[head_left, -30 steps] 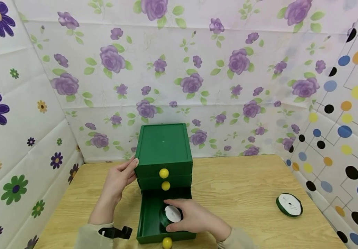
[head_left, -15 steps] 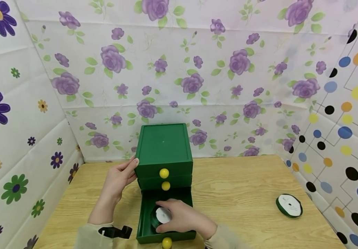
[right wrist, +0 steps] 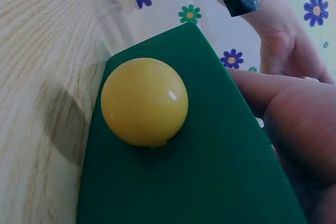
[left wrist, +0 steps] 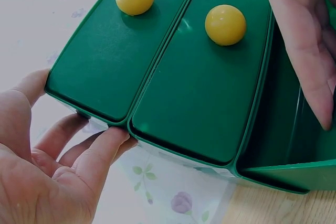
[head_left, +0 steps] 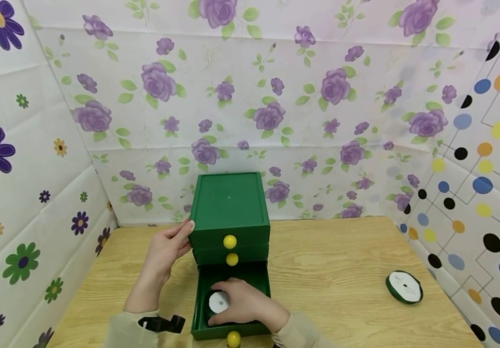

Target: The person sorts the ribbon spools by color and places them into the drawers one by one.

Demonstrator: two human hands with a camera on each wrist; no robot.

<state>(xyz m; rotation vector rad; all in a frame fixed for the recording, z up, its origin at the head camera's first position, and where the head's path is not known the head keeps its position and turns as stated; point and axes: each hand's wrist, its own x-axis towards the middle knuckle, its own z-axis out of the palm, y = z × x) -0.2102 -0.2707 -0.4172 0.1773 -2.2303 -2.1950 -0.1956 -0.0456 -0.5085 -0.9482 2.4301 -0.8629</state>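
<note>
A green drawer cabinet [head_left: 229, 200] with yellow ball knobs stands on the table, its bottom drawer [head_left: 208, 333] pulled out. Inside that drawer, toward the left, sits a ribbon spool [head_left: 219, 303] with a white face and dark ribbon. My right hand [head_left: 250, 302] grips the spool from its right side, thumb near the front and fingers behind. At the cabinet's upper left edge, my left hand [head_left: 167, 246] holds on, the thumb at the corner and the fingers [left wrist: 105, 150] against the side wall. Most of the spool's right half is hidden by the right hand.
A second ribbon spool [head_left: 405, 286], green with a white label, lies on the wooden table [head_left: 328, 270] at the right. Above the pulled-out drawer are two closed drawers with yellow knobs [left wrist: 226, 24]. Patterned cloth walls [head_left: 302, 121] surround the table.
My right hand has moved the spool leftward inside the bottom drawer. The left hand has stayed on the cabinet, and the second spool has not moved.
</note>
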